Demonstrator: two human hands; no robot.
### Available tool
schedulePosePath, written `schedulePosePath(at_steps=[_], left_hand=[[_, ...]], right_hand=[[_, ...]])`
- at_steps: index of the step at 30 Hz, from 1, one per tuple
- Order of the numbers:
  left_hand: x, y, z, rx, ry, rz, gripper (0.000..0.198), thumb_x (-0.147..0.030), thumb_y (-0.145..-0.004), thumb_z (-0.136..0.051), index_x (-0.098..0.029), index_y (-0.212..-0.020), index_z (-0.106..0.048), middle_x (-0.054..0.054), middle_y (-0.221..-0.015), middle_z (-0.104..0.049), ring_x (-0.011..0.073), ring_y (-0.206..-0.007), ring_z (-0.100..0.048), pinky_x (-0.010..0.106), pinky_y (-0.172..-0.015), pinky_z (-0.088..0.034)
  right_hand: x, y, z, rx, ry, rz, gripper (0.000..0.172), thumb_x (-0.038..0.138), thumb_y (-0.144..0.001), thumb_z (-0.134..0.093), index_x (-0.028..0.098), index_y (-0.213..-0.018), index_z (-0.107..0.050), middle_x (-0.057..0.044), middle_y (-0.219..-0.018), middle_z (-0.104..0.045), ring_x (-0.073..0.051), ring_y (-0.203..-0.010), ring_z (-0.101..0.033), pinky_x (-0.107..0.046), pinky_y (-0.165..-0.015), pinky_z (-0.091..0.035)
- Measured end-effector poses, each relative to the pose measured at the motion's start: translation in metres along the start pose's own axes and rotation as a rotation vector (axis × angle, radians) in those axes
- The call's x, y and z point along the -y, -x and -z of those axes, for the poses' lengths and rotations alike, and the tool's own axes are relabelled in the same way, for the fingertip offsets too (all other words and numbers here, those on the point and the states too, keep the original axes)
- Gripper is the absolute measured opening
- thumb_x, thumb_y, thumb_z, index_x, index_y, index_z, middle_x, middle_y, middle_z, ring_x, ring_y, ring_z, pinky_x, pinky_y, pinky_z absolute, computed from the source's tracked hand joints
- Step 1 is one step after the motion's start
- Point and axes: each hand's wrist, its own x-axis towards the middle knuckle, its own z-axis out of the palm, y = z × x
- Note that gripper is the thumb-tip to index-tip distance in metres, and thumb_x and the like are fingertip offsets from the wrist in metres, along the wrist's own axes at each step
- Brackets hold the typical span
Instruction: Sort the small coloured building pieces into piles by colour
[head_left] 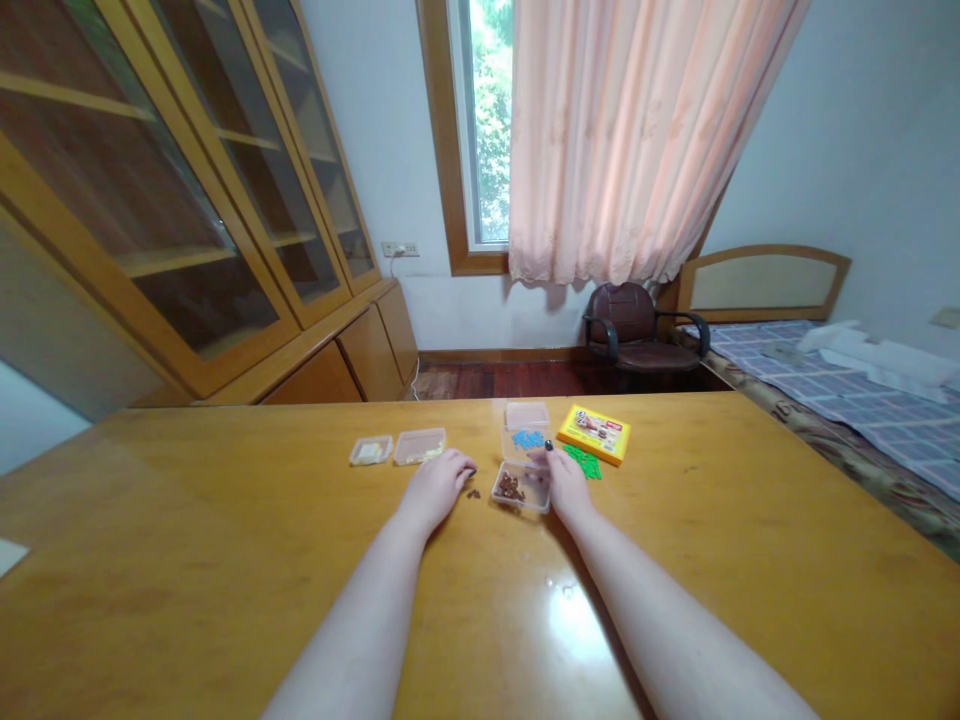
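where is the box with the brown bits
In the head view, the box is just right of centre, between the left hand and the right hand, close beside the latter.

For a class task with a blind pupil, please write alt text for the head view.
A person's right hand is at a clear box of brown pieces on a table, the left hand beside loose brown pieces. Farther back lie blue pieces, green pieces and a yellow box.
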Motion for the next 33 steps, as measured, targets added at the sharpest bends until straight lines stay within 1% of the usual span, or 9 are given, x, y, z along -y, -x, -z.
schedulePosePath(at_steps=[2,4,8,17,20,24,33], left_hand=[[0.010,0.002,0.005,0.075,-0.007,0.014,0.017,-0.019,-0.085,-0.051,-0.021,-0.089,-0.068,0.004,-0.095,-0.065,0.0174,-0.092,-0.059,0.028,-0.085,-0.044],[0.016,0.004,0.007,0.133,0.009,-0.004,0.014,-0.020,-0.083,-0.054,-0.022,-0.087,-0.068,0.003,-0.095,-0.066,0.0165,-0.090,-0.059,0.027,-0.084,-0.044],[0.016,0.006,0.003,0.180,0.024,0.005,0.012,-0.021,-0.081,-0.057,-0.022,-0.085,-0.068,0.002,-0.093,-0.065,0.0157,-0.088,-0.059,0.025,-0.081,-0.044],[0.006,0.004,0.002,0.181,-0.017,0.069,0.010,-0.023,-0.080,-0.058,-0.020,-0.084,-0.067,0.004,-0.092,-0.066,0.0169,-0.086,-0.060,0.026,-0.078,-0.043],[0.007,0.004,0.001,0.184,-0.017,0.082,0.010,-0.024,-0.080,-0.058,-0.020,-0.083,-0.067,0.004,-0.091,-0.066,0.0168,-0.085,-0.060,0.025,-0.076,-0.043],[0.009,0.004,0.000,0.176,-0.009,0.089,0.009,-0.021,-0.080,-0.058,-0.020,-0.084,-0.066,0.004,-0.092,-0.066,0.0169,-0.086,-0.060,0.025,-0.076,-0.043],[0.007,0.005,0.004,0.161,-0.001,0.081,0.011,-0.019,-0.081,-0.056,-0.019,-0.084,-0.066,0.004,-0.092,-0.066,0.0173,-0.087,-0.060,0.026,-0.078,-0.043]], right_hand=[[-0.001,-0.001,0.001,-0.002,0.014,-0.011,0.037,0.053,-0.070,-0.056,0.018,-0.073,-0.067,-0.005,-0.073,-0.069,-0.018,-0.056,-0.060,-0.030,-0.055,-0.047],[-0.003,-0.002,0.001,0.000,0.021,-0.013,0.035,0.051,-0.072,-0.055,0.018,-0.074,-0.068,-0.005,-0.074,-0.069,-0.018,-0.056,-0.060,-0.029,-0.054,-0.046],[-0.008,-0.004,0.002,0.001,-0.017,0.001,0.034,0.050,-0.072,-0.056,0.018,-0.073,-0.068,-0.004,-0.074,-0.068,-0.017,-0.055,-0.059,-0.029,-0.056,-0.046],[-0.005,-0.004,0.000,-0.015,-0.045,-0.020,0.036,0.053,-0.068,-0.059,0.018,-0.070,-0.067,-0.004,-0.071,-0.068,-0.017,-0.054,-0.058,-0.029,-0.055,-0.047],[-0.005,-0.003,-0.001,-0.018,-0.052,-0.021,0.037,0.054,-0.067,-0.060,0.018,-0.070,-0.067,-0.004,-0.067,-0.068,-0.016,-0.052,-0.057,-0.028,-0.053,-0.046],[-0.005,-0.004,-0.001,-0.011,-0.073,-0.008,0.035,0.053,-0.067,-0.060,0.019,-0.070,-0.067,-0.004,-0.068,-0.068,-0.016,-0.053,-0.058,-0.029,-0.054,-0.046],[-0.004,-0.004,0.000,-0.001,-0.071,-0.017,0.035,0.052,-0.067,-0.059,0.018,-0.070,-0.066,-0.004,-0.069,-0.067,-0.016,-0.054,-0.058,-0.029,-0.055,-0.047]])
